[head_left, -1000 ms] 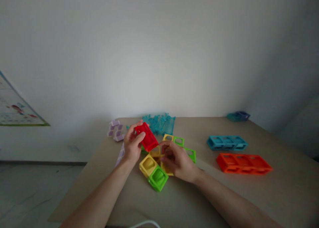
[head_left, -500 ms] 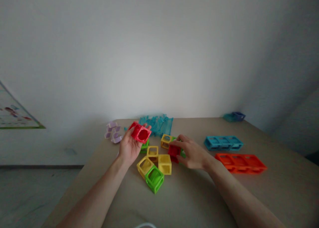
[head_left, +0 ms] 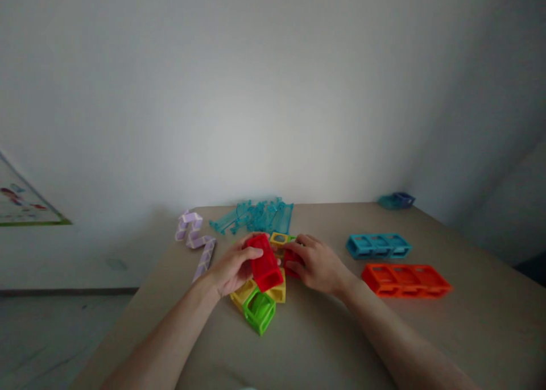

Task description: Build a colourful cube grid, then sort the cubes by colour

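Observation:
My left hand [head_left: 236,265] is closed around a red block piece [head_left: 264,263], two hollow cubes long, tilted with one end toward me. Close on its right, my right hand [head_left: 313,263] grips another red cube block [head_left: 292,262], mostly covered by the fingers. A small gap lies between the two red pieces. Beneath and in front of the left hand sit a green cube block [head_left: 260,310] and yellow cube blocks [head_left: 279,292], partly hidden. Another yellow block [head_left: 279,239] shows behind the hands, with a bit of green beside it.
A blue three-cube row [head_left: 379,246] and an orange three-cube row [head_left: 405,280] lie to the right. Translucent teal pieces [head_left: 260,215] are heaped near the wall. A lilac twisty snake toy [head_left: 194,236] lies at the left edge. A dark blue item [head_left: 403,200] sits at the back right.
My left hand has moved right and toward me with its red piece, turning it over, so it is now near the right hand. The right hand keeps hold of its red cube.

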A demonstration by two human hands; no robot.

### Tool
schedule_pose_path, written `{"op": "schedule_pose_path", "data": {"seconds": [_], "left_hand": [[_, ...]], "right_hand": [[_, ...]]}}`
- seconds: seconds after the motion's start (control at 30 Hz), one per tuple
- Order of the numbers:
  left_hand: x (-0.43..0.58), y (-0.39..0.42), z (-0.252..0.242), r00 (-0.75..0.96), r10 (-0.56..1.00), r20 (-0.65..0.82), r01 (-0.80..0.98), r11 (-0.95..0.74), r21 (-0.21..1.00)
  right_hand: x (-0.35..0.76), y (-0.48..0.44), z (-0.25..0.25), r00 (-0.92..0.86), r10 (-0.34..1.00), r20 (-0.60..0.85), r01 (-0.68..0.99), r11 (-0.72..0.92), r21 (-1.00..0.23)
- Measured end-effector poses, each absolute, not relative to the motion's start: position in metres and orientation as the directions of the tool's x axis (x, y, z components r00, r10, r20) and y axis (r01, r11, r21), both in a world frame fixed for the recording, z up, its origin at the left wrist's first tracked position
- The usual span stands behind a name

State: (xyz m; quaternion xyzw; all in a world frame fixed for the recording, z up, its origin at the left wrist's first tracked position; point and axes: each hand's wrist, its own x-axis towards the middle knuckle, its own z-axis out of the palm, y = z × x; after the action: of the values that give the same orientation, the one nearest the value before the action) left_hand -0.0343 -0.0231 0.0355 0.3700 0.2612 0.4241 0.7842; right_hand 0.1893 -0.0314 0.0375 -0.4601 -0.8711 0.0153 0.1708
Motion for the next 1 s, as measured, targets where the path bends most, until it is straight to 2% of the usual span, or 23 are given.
{"op": "schedule_pose_path", "data": {"seconds": [0.1, 0.27, 0.33, 0.43, 0.5, 0.6, 0.67, 0.7, 0.87, 0.93, 1.0], "left_hand": [[-0.035, -0.023, 0.035, 0.512, 0.855, -0.087, -0.474, 0.365, 0.801], [-0.036, -0.023, 0.033, 0.488, 0.869, -0.078, -0.511, 0.357, 0.782], [-0.037, -0.020, 0.033, 0.429, 0.901, -0.057, -0.571, 0.320, 0.756], [-0.037, -0.014, 0.033, 0.262, 0.965, 0.021, -0.677, 0.169, 0.717], [-0.036, -0.010, 0.032, 0.152, 0.984, 0.091, -0.705, 0.043, 0.708], [-0.032, -0.009, 0.030, 0.050, 0.983, 0.179, -0.701, -0.094, 0.707], [-0.027, -0.011, 0.029, 0.037, 0.976, 0.214, -0.681, -0.132, 0.720], [-0.025, -0.013, 0.028, 0.043, 0.974, 0.223, -0.667, -0.138, 0.732], [-0.017, -0.021, 0.027, 0.051, 0.976, 0.212, -0.609, -0.138, 0.781], [-0.017, -0.021, 0.026, 0.026, 0.973, 0.231, -0.598, -0.170, 0.784], [-0.018, -0.020, 0.026, -0.003, 0.965, 0.264, -0.593, -0.214, 0.776]], "right_hand": [[0.188, -0.031, 0.035, -0.494, 0.821, 0.285, 0.795, 0.559, -0.234], [0.184, -0.027, 0.026, -0.413, 0.841, 0.350, 0.735, 0.534, -0.417], [0.184, -0.025, 0.023, -0.363, 0.853, 0.376, 0.704, 0.515, -0.490], [0.185, -0.021, 0.023, -0.204, 0.891, 0.407, 0.645, 0.435, -0.628], [0.185, -0.021, 0.024, -0.074, 0.919, 0.388, 0.516, 0.368, -0.773], [0.182, -0.024, 0.028, 0.008, 0.950, 0.312, 0.161, 0.307, -0.938], [0.176, -0.027, 0.028, 0.003, 0.955, 0.297, -0.001, 0.297, -0.955], [0.173, -0.029, 0.028, 0.011, 0.952, 0.306, -0.032, 0.307, -0.951], [0.160, -0.032, 0.021, 0.158, 0.915, 0.370, 0.070, 0.364, -0.929], [0.158, -0.033, 0.020, 0.161, 0.916, 0.366, 0.091, 0.356, -0.930], [0.158, -0.035, 0.019, 0.105, 0.942, 0.320, 0.019, 0.320, -0.947]]}}
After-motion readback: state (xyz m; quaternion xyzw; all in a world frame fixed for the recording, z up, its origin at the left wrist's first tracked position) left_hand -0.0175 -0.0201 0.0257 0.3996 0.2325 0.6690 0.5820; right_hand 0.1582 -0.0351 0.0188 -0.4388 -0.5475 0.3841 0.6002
